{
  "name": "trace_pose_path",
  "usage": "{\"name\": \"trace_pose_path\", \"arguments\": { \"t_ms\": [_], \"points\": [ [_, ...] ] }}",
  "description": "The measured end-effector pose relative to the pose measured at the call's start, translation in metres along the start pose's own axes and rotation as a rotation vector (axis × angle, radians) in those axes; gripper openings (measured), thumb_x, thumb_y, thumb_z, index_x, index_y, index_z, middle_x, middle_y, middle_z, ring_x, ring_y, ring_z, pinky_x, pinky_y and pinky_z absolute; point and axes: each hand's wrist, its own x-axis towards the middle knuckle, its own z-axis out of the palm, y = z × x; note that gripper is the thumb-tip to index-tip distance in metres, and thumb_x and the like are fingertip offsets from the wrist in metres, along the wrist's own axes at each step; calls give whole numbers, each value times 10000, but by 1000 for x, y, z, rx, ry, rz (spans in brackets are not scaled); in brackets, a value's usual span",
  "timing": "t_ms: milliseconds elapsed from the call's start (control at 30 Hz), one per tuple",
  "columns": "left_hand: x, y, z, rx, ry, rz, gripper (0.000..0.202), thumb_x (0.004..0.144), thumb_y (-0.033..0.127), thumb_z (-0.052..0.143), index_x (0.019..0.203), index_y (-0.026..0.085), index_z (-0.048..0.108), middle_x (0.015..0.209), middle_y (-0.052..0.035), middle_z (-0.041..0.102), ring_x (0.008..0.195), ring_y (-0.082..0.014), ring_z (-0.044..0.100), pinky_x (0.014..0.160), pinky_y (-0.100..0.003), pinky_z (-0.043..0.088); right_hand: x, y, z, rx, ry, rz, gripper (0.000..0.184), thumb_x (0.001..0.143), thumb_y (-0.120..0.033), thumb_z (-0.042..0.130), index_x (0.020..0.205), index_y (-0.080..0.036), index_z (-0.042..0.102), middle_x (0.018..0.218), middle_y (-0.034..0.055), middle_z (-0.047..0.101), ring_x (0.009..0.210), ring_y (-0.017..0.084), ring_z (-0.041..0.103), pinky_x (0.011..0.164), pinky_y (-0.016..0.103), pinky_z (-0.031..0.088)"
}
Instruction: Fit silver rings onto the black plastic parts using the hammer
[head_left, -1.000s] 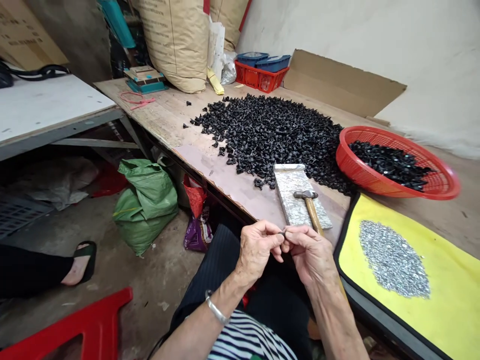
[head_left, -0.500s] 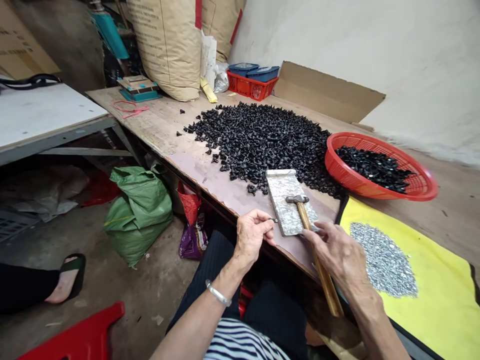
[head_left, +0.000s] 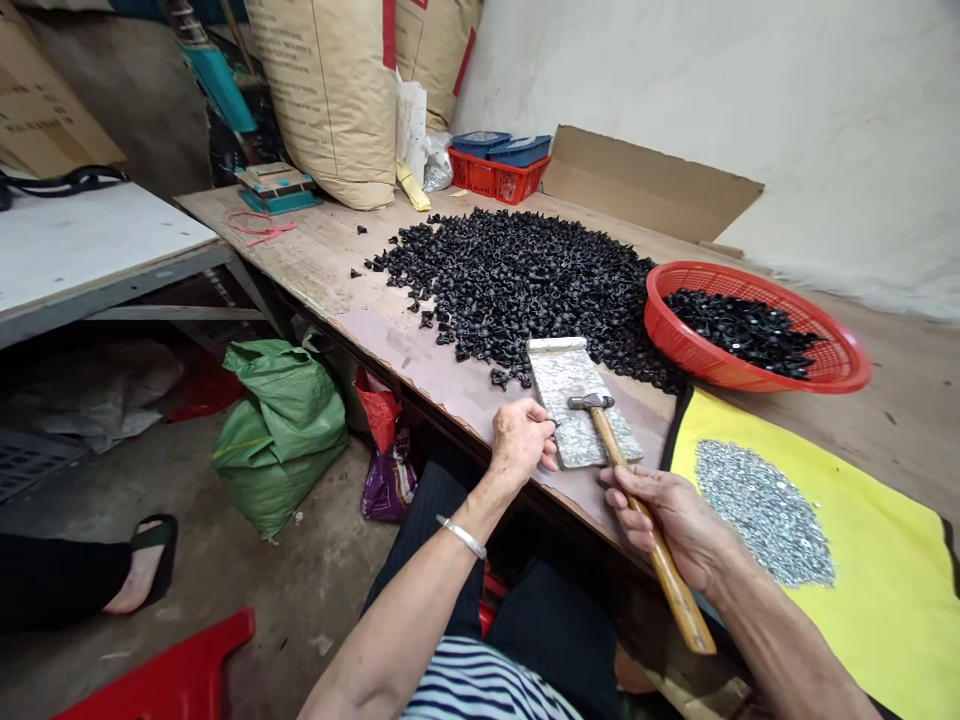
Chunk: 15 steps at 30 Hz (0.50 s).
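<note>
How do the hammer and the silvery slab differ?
The hammer is long and slim; the silvery slab is broad and flat. The right hand holds the hammer by its handle; the silvery slab lies on the table. Both show grey: the hammer only on its head.

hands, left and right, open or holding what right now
Left hand: closed, pinching a small dark piece.
Right hand: closed around the hammer handle.

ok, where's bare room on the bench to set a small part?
Pinkish sheet left of the pale slab, between the black pile and the near edge of the bench. Also the yellow mat, right of the silvery heap. Crowded: the slab, with hammer head over it, pile behind, left hand and right hand by its near end.
</note>
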Motion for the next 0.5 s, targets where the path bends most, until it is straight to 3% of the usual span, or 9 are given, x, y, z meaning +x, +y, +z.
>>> {"name": "trace_pose_path", "arguments": {
  "t_ms": [100,200,333,500],
  "points": [
    [1,1,1,27,-1,-8,134,609,110,588,579,153,465,347,61,453,264,-78,443,270,-147,364,-6,9,-3,-171,103,-175,292,638,-403,668,753,-164,545,511,-47,446,340,41,283,302,173,191],
    [2,1,1,32,1,-14,139,614,104,586,574,154,462,343,61,448,267,-86,448,273,-160,375,-8,21,-6,-532,248,-447,341,696,-519,581,745,-183,551,503,-30,463,371,86,382,346,215,291],
    [3,-2,3,34,27,-7,147,626,86,576,562,153,462,349,54,458,266,-93,448,276,-184,393,-9,33,-7,-985,465,-783,358,763,-517,449,781,-184,580,525,17,528,417,139,473,448,265,361],
    [6,-5,1,33,30,-13,151,636,38,518,557,154,462,343,48,468,252,-116,447,267,-227,410,-23,28,3,-1209,665,-1026,369,865,-437,367,920,-161,606,575,44,576,435,145,499,473,260,348]
  ]
}}
